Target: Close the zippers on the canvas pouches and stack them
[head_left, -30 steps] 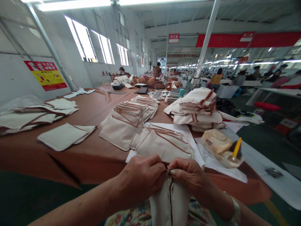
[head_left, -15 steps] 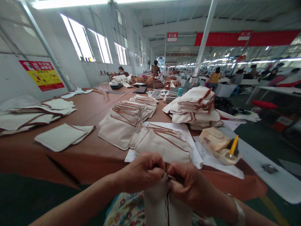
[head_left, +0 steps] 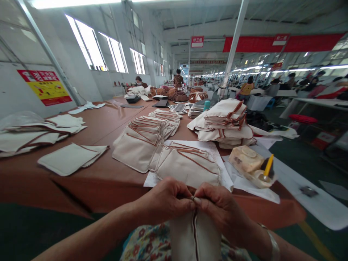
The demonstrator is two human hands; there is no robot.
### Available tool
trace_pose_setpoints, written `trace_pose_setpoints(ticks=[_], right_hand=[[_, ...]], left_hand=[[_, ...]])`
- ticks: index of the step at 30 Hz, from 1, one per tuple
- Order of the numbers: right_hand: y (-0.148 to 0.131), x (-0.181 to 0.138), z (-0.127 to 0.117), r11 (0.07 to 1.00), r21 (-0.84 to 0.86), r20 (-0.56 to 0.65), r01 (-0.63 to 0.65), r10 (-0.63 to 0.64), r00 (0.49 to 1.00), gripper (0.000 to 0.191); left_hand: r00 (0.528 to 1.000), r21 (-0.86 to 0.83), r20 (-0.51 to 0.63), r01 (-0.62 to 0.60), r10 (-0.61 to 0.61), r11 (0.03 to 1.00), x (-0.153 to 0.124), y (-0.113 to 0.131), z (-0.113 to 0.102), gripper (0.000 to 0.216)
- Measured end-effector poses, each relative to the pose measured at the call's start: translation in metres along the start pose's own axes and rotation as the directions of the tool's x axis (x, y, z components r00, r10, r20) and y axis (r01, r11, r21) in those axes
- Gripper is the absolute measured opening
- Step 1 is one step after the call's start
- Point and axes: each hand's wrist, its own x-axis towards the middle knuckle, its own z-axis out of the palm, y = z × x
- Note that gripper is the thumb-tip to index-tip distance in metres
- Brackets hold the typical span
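Both hands pinch the upper end of a cream fabric piece (head_left: 182, 239) with a brown-edged seam down its middle. My left hand (head_left: 170, 199) grips it left of the seam, thumb and fingers pressed together. On the other side, my right hand (head_left: 220, 204) is closed on it too, thumb tip meeting the left thumb at the seam. The piece hangs down over a floral cloth (head_left: 148, 241) on my lap. Just beyond the hands, a fanned stack of cream pieces with brown edging (head_left: 187, 168) lies on a white sheet (head_left: 227, 174).
A brown-covered table (head_left: 95, 185) stretches ahead. More cream pieces (head_left: 140, 148) lie fanned in the middle, others (head_left: 73, 159) at left, and a tall pile (head_left: 225, 121) at right. Near the right edge sits a cut plastic container (head_left: 248, 163) with a yellow-handled tool (head_left: 268, 165). People work farther back.
My hands have drawn closer together, thumbs now meeting at the seam's top. The fabric piece hangs slightly farther right and straighter. The view has shifted a little.
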Motion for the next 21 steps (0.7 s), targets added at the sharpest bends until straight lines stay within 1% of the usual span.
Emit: trace_pose_setpoints(ticks=[3, 7, 8, 10, 12, 14, 16, 19, 20, 21], right_hand=[[-0.002, -0.003, 0.001, 0.996, -0.066, -0.016, 0.063, -0.064, 0.998, 0.017], [0.0, -0.009, 0.004, 0.996, -0.062, -0.03, 0.056, -0.058, 0.998, 0.01], [0.001, -0.01, 0.005, 0.996, -0.058, -0.034, 0.074, -0.076, 0.997, 0.01], [0.002, -0.011, 0.007, 0.984, -0.071, -0.041, 0.165, -0.168, 0.985, 0.012], [0.003, -0.012, 0.006, 0.942, -0.163, -0.019, 0.294, -0.301, 0.953, 0.018], [0.004, -0.012, 0.003, 0.877, -0.277, 0.056, 0.393, -0.394, 0.918, 0.026], [0.007, -0.014, -0.002, 0.829, -0.346, 0.146, 0.44, -0.415, 0.898, 0.03], [0.014, -0.019, -0.007, 0.729, -0.455, 0.252, 0.511, -0.445, 0.859, 0.026], [0.017, -0.02, -0.007, 0.698, -0.494, 0.265, 0.518, -0.447, 0.854, 0.026], [0.019, -0.022, -0.006, 0.691, -0.524, 0.251, 0.499, -0.434, 0.865, 0.026]], left_hand=[[1.0, -0.024, 0.0, 0.007, -0.007, 1.0, -0.001, 0.003, 0.003, 0.025], [1.0, -0.09, 0.001, 0.018, -0.018, 0.996, 0.0, 0.0, 0.008, 0.021], [1.0, -0.114, 0.005, 0.017, -0.017, 0.993, 0.0, -0.002, 0.009, 0.019], [1.0, -0.185, 0.009, 0.007, -0.005, 0.983, 0.0, -0.005, 0.011, 0.015], [1.0, -0.262, 0.013, 0.011, -0.008, 0.965, -0.001, -0.007, 0.013, 0.012], [0.999, -0.318, 0.009, 0.043, -0.042, 0.947, -0.004, -0.007, 0.015, 0.012], [0.995, -0.375, 0.009, 0.097, -0.102, 0.922, -0.006, -0.005, 0.016, 0.013], [0.986, -0.512, 0.025, 0.154, -0.165, 0.845, -0.008, -0.004, 0.017, 0.02], [0.985, -0.547, 0.028, 0.156, -0.168, 0.823, -0.009, -0.004, 0.017, 0.022], [0.987, -0.566, 0.026, 0.147, -0.16, 0.811, -0.009, -0.004, 0.017, 0.024]])
